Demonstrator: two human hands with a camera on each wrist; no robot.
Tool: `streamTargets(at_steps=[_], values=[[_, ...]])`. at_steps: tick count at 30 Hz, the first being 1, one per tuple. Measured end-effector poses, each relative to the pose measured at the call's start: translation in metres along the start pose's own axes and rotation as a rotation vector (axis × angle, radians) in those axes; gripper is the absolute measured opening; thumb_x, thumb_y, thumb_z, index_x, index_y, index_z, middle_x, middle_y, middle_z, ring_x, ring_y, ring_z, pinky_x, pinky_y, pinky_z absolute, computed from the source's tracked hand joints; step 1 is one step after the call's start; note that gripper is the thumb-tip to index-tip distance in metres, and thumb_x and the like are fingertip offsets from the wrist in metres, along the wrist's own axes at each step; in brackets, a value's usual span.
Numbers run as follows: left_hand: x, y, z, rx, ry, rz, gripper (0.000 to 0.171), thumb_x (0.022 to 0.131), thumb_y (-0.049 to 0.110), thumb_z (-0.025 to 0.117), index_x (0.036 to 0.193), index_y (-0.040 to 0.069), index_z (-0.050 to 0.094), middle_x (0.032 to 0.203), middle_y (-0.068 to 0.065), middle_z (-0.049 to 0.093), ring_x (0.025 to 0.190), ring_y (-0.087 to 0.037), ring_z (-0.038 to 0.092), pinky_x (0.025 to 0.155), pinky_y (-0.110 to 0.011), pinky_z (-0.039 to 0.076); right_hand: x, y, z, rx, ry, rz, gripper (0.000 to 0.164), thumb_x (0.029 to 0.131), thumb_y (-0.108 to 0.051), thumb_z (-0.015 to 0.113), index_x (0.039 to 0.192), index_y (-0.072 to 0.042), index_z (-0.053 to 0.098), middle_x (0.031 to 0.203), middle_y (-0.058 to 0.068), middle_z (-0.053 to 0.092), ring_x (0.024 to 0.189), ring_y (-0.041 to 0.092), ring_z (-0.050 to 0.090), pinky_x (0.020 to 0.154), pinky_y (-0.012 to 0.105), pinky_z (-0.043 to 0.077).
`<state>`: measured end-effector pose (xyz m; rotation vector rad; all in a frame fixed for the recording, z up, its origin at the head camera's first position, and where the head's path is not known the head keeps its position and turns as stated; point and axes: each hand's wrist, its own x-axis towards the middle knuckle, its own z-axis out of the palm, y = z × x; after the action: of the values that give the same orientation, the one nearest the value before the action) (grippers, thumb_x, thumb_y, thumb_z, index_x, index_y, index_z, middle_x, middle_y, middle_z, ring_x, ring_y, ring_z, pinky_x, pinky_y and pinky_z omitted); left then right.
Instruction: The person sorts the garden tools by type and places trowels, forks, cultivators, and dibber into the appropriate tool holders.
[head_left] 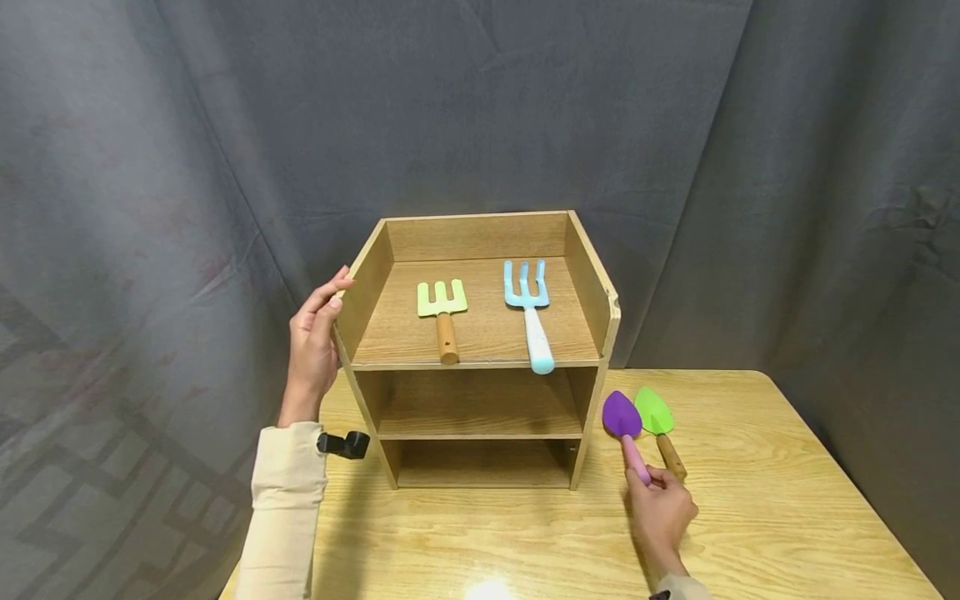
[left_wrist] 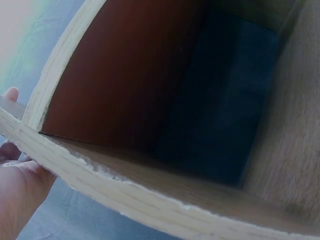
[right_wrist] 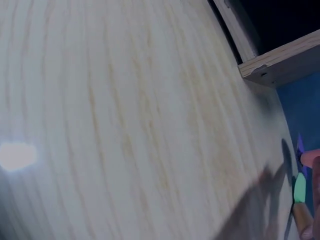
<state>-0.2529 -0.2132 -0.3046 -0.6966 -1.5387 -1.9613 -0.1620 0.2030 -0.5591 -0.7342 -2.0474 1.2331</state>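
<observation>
My left hand [head_left: 313, 342] grips the left side panel of a small wooden shelf [head_left: 480, 433], thumb near the front edge. In the left wrist view part of that hand [left_wrist: 22, 195] shows beside the shelf's pale edge. With its fingers on the pink handle, my right hand [head_left: 662, 512] holds a purple trowel [head_left: 622, 414] low at the shelf's right. Beside it on the table lies a green trowel [head_left: 655, 410] with a brown handle. On the shelf's top lie a yellow-green hand fork [head_left: 447, 321] and a blue hand fork [head_left: 529, 312] with a white handle.
The shelf has two compartments below its walled top and stands on a light wooden table [head_left: 780, 500]. The blue fork's handle reaches past the top's front edge. Grey curtains [head_left: 480, 108] hang behind and at both sides.
</observation>
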Motion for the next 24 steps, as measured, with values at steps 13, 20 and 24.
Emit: streamTargets(at_steps=[13, 20, 24], values=[[0.001, -0.001, -0.001, 0.006, -0.007, 0.006, 0.024, 0.096, 0.003, 0.049, 0.111, -0.002, 0.067, 0.137, -0.013, 0.053, 0.137, -0.029, 0.036, 0.108, -0.034, 0.029, 0.006, -0.01, -0.01, 0.071, 0.064, -0.179, 0.02, 0.07, -0.003, 0.082, 0.082, 0.008, 0.071, 0.072, 0.023, 0.068, 0.052, -0.019, 0.045, 0.046, 0.007, 0.039], [0.001, -0.002, -0.001, 0.007, -0.013, 0.011, 0.025, 0.096, 0.003, 0.049, 0.111, -0.002, 0.068, 0.137, -0.013, 0.053, 0.137, -0.029, 0.036, 0.108, -0.034, 0.029, 0.004, -0.017, -0.022, 0.098, 0.068, -0.205, 0.018, 0.069, 0.001, 0.081, 0.081, 0.009, 0.072, 0.07, 0.024, 0.067, 0.051, -0.016, 0.048, 0.044, 0.007, 0.038], [0.001, -0.002, -0.002, 0.005, -0.012, 0.005, 0.024, 0.096, 0.003, 0.049, 0.111, -0.001, 0.068, 0.137, -0.014, 0.053, 0.137, -0.029, 0.036, 0.108, -0.034, 0.029, 0.004, -0.018, -0.029, 0.104, 0.072, -0.19, 0.019, 0.068, -0.001, 0.081, 0.082, 0.009, 0.072, 0.069, 0.023, 0.067, 0.049, -0.014, 0.048, 0.043, 0.008, 0.037]])
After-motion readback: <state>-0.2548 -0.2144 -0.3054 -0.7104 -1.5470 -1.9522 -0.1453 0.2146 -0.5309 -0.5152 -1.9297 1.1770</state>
